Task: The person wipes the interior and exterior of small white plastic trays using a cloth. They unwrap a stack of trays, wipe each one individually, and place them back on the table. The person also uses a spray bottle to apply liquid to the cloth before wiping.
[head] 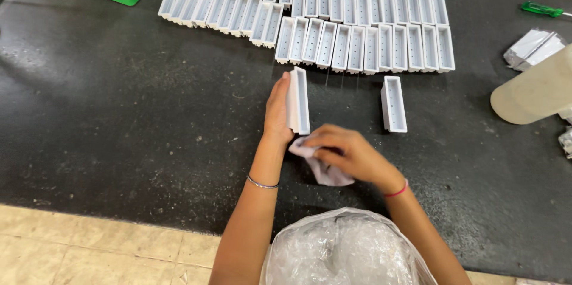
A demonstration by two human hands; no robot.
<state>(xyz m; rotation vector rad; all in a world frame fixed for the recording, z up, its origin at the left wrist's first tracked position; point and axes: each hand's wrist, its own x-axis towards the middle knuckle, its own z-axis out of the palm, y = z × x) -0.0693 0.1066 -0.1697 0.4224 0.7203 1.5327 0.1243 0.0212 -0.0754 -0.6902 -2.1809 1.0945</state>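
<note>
White plastic tray (298, 101) stands on edge on the black mat (119, 118), your left hand (276, 112) clasping its long side; looks light, rigid, smooth, so grip the walls. Your right hand (351, 152) pinches a soft cloth (325, 170) just below. Tray rows (333, 16) behind.

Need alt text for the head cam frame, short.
Left hand holds a white perforated tray on edge on a dark table; right hand grips a crumpled white sheet. Rows of matching trays lie beyond.
</note>
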